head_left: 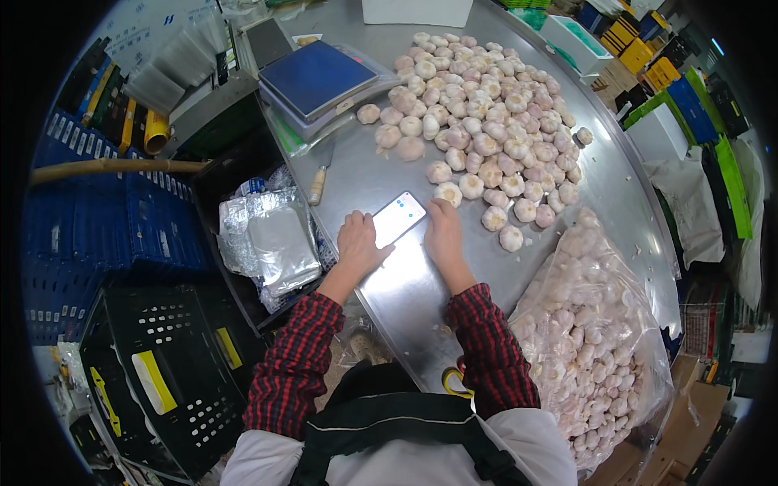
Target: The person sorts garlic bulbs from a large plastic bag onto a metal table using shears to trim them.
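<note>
A smartphone (399, 219) with a bright screen lies tilted just over the steel table, its lower left end at my left hand (357, 246). The left fingers curl at its edge and the thumb reaches along its near side. Close by the phone's right end is my right hand (445, 240), fingers drawn together; what they hold, if anything, is hidden. Just beyond those fingertips begins a large heap of garlic bulbs (494, 113). A clear plastic bag (583, 324) full of garlic slumps on the table to the right of my right forearm.
A scale with a blue platform (318, 78) stands at the far left of the steel table (324, 215). Near it lies a wooden-handled knife (318, 185). Left of the table, a black crate (212, 235) holds silvery packs (279, 239). Yellow-handled scissors (454, 381) lie near my right sleeve.
</note>
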A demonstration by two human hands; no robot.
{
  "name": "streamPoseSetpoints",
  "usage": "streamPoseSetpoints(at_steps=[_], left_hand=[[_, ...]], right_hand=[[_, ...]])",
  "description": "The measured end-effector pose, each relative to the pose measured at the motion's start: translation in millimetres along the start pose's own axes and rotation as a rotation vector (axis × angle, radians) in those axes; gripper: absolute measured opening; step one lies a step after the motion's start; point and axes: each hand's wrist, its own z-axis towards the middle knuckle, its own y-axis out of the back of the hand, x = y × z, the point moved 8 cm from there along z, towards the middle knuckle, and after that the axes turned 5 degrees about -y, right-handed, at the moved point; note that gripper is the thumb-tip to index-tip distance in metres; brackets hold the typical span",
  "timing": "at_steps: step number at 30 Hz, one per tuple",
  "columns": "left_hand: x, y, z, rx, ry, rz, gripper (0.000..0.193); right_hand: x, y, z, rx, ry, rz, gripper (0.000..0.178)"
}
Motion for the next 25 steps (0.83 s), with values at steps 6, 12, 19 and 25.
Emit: streamPoseSetpoints(at_steps=[6, 12, 19, 25], left_hand=[[5, 0, -1, 0.016, 0.02, -0.003, 0.066], [6, -1, -2, 0.079, 0.066, -0.011, 0.072], [6, -4, 2, 0.105, 0.052, -0.026, 0.07], [9, -6, 3, 0.154, 0.076, 0.013, 0.07]], right_hand=[[23, -11, 7, 0.055, 0.101, -0.1, 0.033], [34, -39, 9, 0.137, 0.174, -0.236, 0.031], [17, -7, 15, -0.052, 0.153, -0.148, 0.029], [-10, 57, 1, 0.333, 0.05, -0.498, 0.02]])
